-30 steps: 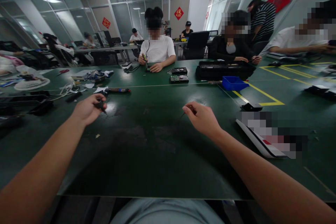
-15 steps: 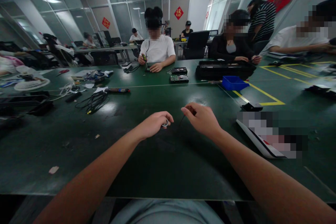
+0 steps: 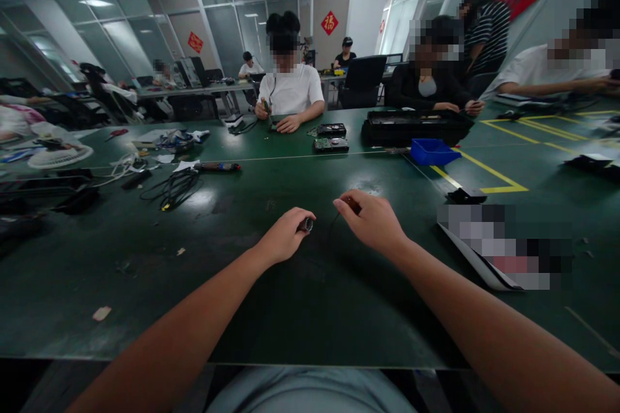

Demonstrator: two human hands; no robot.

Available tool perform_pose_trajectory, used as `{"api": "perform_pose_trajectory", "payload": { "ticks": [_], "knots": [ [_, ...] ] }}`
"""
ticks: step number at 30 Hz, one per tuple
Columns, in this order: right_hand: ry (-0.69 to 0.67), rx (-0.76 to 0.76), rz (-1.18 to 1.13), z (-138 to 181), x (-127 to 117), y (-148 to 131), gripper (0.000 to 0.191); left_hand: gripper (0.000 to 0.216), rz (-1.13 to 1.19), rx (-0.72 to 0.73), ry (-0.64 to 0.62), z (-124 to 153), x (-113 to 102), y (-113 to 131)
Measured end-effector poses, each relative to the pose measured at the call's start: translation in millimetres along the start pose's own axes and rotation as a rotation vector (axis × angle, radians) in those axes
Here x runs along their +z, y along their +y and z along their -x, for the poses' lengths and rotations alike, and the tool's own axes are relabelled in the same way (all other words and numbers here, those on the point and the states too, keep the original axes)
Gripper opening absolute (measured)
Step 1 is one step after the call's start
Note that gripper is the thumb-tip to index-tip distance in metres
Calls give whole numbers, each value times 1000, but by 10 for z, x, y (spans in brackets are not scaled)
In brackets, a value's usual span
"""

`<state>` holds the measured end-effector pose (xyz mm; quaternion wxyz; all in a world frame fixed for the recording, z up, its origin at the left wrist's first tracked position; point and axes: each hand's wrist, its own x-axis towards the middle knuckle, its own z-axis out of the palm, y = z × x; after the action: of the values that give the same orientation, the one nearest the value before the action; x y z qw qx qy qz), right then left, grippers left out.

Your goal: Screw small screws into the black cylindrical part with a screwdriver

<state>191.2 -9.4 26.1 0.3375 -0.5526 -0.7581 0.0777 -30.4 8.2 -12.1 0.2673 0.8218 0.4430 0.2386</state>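
Note:
My left hand (image 3: 283,235) rests on the green table mat (image 3: 271,297) at the centre, its fingers curled round a small metal ring-like part (image 3: 306,225). Just to its right, my right hand (image 3: 371,219) is closed in a pinch on a thin dark tool or wire (image 3: 339,213) whose tip points down toward the mat. The two hands are close together but apart. A loose bundle of black cable (image 3: 172,190) lies on the mat to the left, away from both hands.
A white flat item (image 3: 477,261) lies at the right. A blue bin (image 3: 431,151), a black tray (image 3: 411,128) and hard drives (image 3: 330,144) sit further back. Clutter and a white fan (image 3: 58,155) fill the left. Other people work across the table.
My left hand let go of the black cable at the left, moved right to the centre and closed on the small ring part. My right hand barely moved.

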Motion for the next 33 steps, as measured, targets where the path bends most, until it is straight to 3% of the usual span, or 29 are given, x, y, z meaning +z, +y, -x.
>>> {"api": "perform_pose_trajectory", "payload": {
  "ticks": [7, 13, 18, 25, 33],
  "knots": [
    [60, 82, -186, 15, 16, 7, 25, 41, 67, -27, 187, -55, 12, -138],
    [142, 119, -404, 31, 33, -3, 27, 38, 55, 6, 213, -50, 14, -202],
    [117, 115, -564, 33, 67, -7, 26, 39, 43, 31, 212, -48, 28, -178],
    [66, 100, -549, 49, 97, 9, 25, 40, 72, 35, 196, -36, 15, -155],
    [89, 138, -332, 34, 28, -24, 32, 40, 74, 44, 169, -22, 15, -148]
  ]
}}
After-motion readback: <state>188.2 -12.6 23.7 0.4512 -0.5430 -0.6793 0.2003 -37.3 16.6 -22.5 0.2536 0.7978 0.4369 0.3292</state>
